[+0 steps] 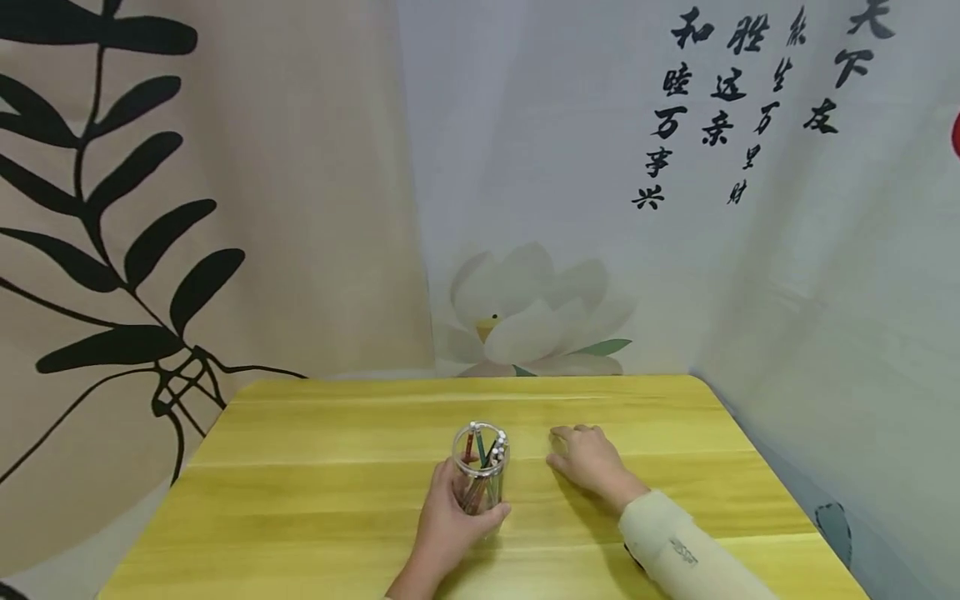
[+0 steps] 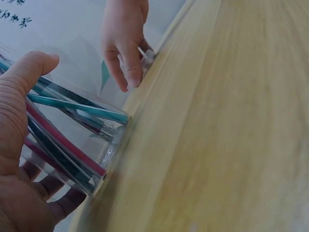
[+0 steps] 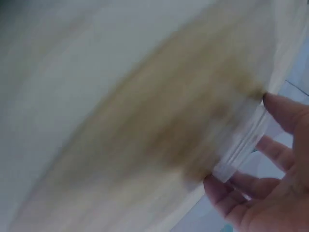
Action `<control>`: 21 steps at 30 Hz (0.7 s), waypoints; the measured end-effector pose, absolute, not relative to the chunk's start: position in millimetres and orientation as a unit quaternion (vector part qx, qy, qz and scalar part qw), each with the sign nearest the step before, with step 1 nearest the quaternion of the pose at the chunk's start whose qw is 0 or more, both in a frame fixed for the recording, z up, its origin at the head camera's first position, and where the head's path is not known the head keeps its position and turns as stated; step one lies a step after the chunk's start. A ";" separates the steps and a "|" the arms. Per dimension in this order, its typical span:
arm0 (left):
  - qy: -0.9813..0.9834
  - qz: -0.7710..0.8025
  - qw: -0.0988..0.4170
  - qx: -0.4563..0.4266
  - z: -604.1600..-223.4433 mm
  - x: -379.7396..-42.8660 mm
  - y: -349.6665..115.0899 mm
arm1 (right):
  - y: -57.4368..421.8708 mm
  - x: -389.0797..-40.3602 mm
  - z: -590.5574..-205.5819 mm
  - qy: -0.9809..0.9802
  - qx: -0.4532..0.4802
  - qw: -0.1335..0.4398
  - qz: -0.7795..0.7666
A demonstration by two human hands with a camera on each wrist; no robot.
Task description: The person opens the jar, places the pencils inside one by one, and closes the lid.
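Observation:
My left hand [image 1: 447,523] grips a clear cylindrical cup [image 1: 481,473] standing on the table, its thumb along one side and fingers round the other. Several pencils [image 2: 67,140] lean inside, red, teal and dark, some with white ends by the rim. To the right of the cup, my right hand [image 1: 590,460] is low over the tabletop, palm down. In the right wrist view, its thumb and fingers pinch a clear, ridged, flat piece [image 3: 244,140] by its edges. The palm hides that piece in the head view; a bit of it shows under the fingers in the left wrist view.
The yellow wood-grain table [image 1: 315,483] has rounded far corners. Behind it hangs a pale backdrop [image 1: 525,167] with a printed lotus and dark writing. A dark leaf print [image 1: 135,242] covers the left side.

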State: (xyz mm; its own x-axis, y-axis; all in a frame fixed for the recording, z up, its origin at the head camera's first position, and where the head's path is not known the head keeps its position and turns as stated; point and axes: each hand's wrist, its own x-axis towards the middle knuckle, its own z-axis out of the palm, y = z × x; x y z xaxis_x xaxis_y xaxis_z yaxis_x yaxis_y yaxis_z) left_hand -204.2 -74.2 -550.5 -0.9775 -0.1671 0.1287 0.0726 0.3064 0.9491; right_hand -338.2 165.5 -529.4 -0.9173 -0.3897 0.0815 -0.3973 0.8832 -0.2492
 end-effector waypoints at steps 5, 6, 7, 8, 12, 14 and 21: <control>-0.807 -0.580 0.104 0.027 -551.3 -205.2 -74.3 | 169.6 -332.3 -515.8 -0.945 0.196 -0.042 0.258; -0.806 -0.582 0.100 0.027 -551.7 -205.1 -74.3 | 168.8 -329.8 -509.8 -0.936 0.194 -0.055 0.289; -0.806 -0.583 0.097 0.025 -551.4 -205.1 -75.1 | 165.9 -327.2 -501.5 -0.925 0.189 -0.065 0.323; -0.806 -0.585 0.093 0.025 -551.2 -205.3 -75.7 | 162.0 -324.0 -492.2 -0.914 0.186 -0.069 0.353; -0.808 -0.583 0.084 0.022 -549.8 -205.7 -78.1 | 135.6 -304.5 -446.2 -0.871 0.233 -0.039 0.431; -0.809 -0.582 0.080 0.022 -549.0 -205.7 -79.4 | 118.7 -292.5 -425.9 -0.856 0.285 -0.021 0.431; -0.792 -0.609 0.050 -0.007 -549.0 -203.8 -82.4 | 82.6 -260.9 -415.5 -0.850 0.448 0.046 0.275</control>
State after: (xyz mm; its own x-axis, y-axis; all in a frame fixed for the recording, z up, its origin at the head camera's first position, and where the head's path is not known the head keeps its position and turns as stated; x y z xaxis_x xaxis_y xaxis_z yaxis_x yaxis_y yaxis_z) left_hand -203.8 -82.4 -549.0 -0.9949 -0.0506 0.0875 0.0716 0.2588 0.9633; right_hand -260.9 82.6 -415.5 -0.5946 -0.7358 0.3242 -0.7863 0.4479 -0.4256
